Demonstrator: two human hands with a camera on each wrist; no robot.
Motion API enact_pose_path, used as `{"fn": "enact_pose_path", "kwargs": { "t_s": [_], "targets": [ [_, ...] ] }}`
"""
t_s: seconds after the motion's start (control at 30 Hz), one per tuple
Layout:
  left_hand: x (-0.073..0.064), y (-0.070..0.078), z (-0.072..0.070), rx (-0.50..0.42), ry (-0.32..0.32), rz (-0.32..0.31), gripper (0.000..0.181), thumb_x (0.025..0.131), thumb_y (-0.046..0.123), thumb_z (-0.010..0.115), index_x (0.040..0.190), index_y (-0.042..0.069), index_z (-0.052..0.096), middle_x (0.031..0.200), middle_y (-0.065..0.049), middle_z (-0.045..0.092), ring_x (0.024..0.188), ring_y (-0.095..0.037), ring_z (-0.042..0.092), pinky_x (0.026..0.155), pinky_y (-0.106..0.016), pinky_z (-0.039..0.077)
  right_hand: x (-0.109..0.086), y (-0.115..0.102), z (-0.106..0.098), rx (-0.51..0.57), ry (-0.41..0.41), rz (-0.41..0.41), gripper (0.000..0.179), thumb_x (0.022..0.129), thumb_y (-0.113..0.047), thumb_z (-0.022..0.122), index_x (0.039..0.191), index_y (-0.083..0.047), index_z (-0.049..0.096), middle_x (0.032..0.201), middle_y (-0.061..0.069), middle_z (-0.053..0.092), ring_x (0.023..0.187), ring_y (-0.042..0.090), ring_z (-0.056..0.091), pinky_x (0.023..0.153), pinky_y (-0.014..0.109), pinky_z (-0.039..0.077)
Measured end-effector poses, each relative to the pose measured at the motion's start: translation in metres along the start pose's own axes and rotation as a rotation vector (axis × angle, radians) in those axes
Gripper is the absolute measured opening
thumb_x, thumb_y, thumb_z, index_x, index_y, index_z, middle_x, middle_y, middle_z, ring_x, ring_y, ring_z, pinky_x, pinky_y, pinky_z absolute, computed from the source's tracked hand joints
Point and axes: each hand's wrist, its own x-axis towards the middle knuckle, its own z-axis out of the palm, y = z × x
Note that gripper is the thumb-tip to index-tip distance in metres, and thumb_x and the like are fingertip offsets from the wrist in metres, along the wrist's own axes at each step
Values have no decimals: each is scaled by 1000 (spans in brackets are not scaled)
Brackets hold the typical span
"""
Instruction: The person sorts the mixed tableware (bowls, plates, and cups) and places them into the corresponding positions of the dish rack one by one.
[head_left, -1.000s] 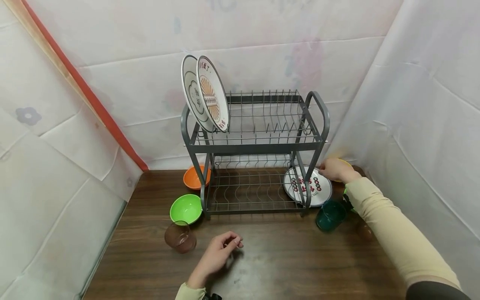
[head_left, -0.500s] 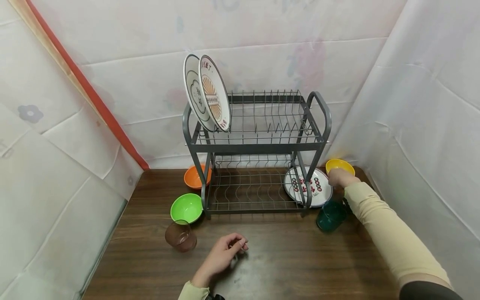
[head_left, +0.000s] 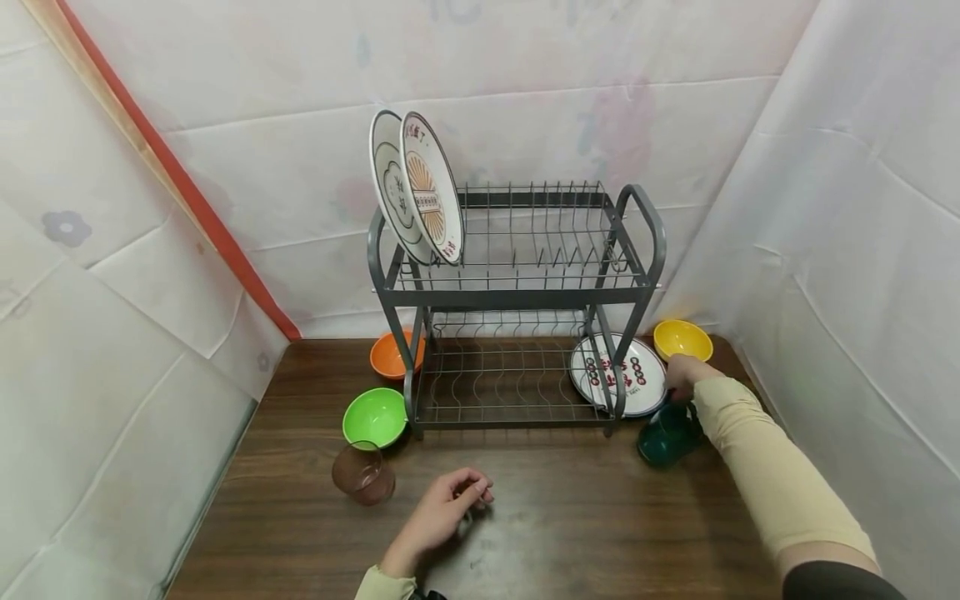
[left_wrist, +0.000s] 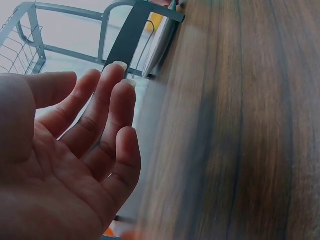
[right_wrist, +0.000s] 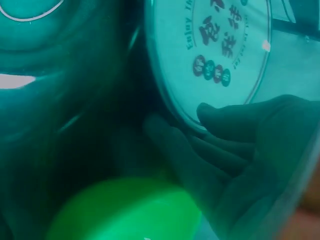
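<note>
A white plate [head_left: 633,387] with red and black print lies on the table at the rack's lower right. My right hand [head_left: 686,375] is at its right rim. In the right wrist view, seen through teal glass, the thumb [right_wrist: 225,120] lies over the plate's rim and the fingers pass beneath, pinching it. The teal glass cup [head_left: 663,437] stands just in front of that hand, near the wrist. My left hand [head_left: 446,508] rests above the table front, palm up in the left wrist view, fingers loosely bent and holding nothing.
The two-tier dish rack [head_left: 517,296] holds two upright plates [head_left: 431,192] at its upper left. A yellow bowl [head_left: 682,340] stands behind the right hand. Left of the rack are an orange bowl [head_left: 388,357], a green bowl [head_left: 375,417] and a pinkish glass [head_left: 363,475].
My right hand has come down and forward from beside the yellow bowl to the plate's right rim, uncovering that bowl. The left hand has barely moved; the plate lies where it was.
</note>
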Motion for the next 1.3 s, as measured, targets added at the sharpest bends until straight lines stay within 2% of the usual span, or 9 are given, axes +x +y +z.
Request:
{"fn": "enact_pose_path", "kwargs": {
  "t_s": [0.23,0.57,0.8,0.93,1.13,1.3],
  "targets": [
    [0,-1,0,-16,-13,-4,27,104,25,55,108,2,68,92,-3,71,82,-27,64,67,-37,53,3,-3,3,125,2,56,19,98,-3,56,98,14,65,81,14,66,70,20,66,66,29,56],
    [1,-5,1,10,-7,-16,25,105,20,53,110,0,67,93,-8,71,82,-32,64,66,-38,53,3,-8,3,265,1,138,20,99,0,56,107,18,61,88,18,65,75,23,67,70,30,58],
    [0,-4,0,48,-2,-35,25,105,20,52,109,0,67,94,-10,71,82,-30,63,63,-33,50,9,-4,10,297,50,171,20,94,-3,67,103,15,64,86,18,63,72,23,65,68,31,58],
    [-1,-4,0,45,-2,-42,25,105,21,52,109,1,67,94,-9,71,82,-29,62,62,-31,49,15,-2,13,270,61,175,19,94,-3,67,101,14,65,83,17,65,70,22,66,66,30,57],
    [-7,13,0,27,-7,-33,24,105,17,52,108,-2,66,93,-14,70,82,-31,62,62,-27,48,20,0,15,221,70,198,11,91,1,68,91,12,67,72,13,66,59,17,66,61,26,56],
    [-3,0,0,22,-6,-37,25,105,20,52,108,0,67,93,-11,71,82,-28,63,63,-26,47,17,1,12,252,40,201,12,93,0,65,90,12,66,73,13,64,61,18,64,62,27,56]
  ]
}}
